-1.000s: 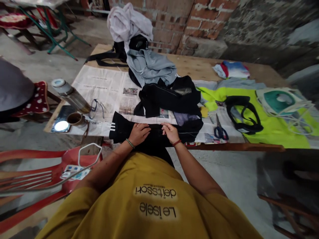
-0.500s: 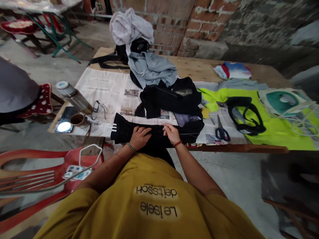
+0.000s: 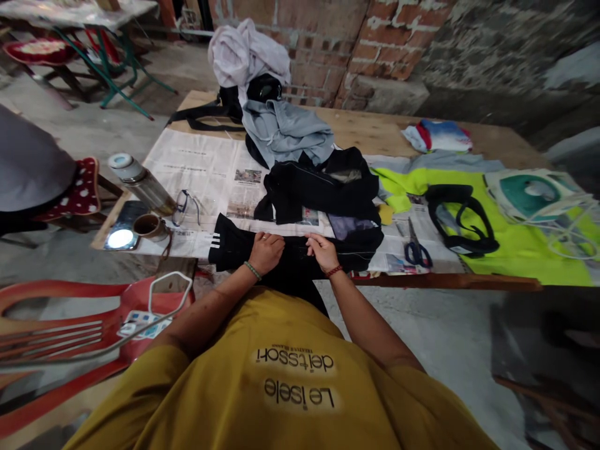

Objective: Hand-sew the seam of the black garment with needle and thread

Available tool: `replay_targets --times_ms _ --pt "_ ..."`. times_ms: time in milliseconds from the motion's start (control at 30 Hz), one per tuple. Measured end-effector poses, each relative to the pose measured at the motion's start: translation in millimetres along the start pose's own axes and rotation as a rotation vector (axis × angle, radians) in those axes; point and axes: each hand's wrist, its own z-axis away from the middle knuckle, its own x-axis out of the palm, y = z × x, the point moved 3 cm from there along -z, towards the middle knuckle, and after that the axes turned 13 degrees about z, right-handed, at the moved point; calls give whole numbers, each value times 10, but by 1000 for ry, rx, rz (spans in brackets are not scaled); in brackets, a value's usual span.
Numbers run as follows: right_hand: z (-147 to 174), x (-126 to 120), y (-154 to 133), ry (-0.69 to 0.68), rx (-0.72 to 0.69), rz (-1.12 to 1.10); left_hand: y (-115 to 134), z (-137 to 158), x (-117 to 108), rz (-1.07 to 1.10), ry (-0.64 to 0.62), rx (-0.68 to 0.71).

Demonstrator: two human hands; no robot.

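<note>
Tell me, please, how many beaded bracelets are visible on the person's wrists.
2: a green beaded bracelet just behind the left hand and a dark red beaded bracelet just behind the right hand. No others show.

On the table [image 3: 370, 122], a garment [image 3: 229, 242] lies along the near edge over newspaper [image 3: 187, 162], with the left hand [image 3: 265, 253] and right hand [image 3: 323, 252] at it. A heap of clothes [image 3: 323, 184] lies behind. Leftward stand a mug [image 3: 147, 226] and, behind that, a flask [image 3: 150, 187]. Scissors [image 3: 415, 250] lie rightward; farther right, an iron [image 3: 529, 190] rests on cloth [image 3: 553, 262].
</note>
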Motion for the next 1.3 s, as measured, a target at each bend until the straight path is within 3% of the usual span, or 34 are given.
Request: replay_targets --times_ms 167,433,733,800,900,1033,1100,1167,1233,1300 --pt "8 -6 -9 3 -3 6 12 -12 68 -5 -31 29" --pt "11 1 -26 7 14 -7 -189 -30 208 101 -20 -130" --pt "-17 -8 -63 -48 1 52 -251 -101 208 243 -25 -14" --pt "-4 -40 -129 -66 -56 147 -212 -120 182 266 5 -13" --pt "9 -147 -344 -93 -256 356 -142 -129 144 279 4 -41" --pt "-56 -474 -620 -259 -467 658 -125 -99 144 275 -60 -143" --pt "-142 -753 -665 -417 -462 803 -149 -82 164 289 -82 -172" --pt "-265 -1118 -649 -529 -357 984 -173 -73 186 301 -90 -175" --pt "-410 -1546 -615 -462 -181 1266 -187 -72 199 306 -89 -176" --pt "-510 -1926 -635 -226 -105 1467 -187 -76 201 308 -87 -184"
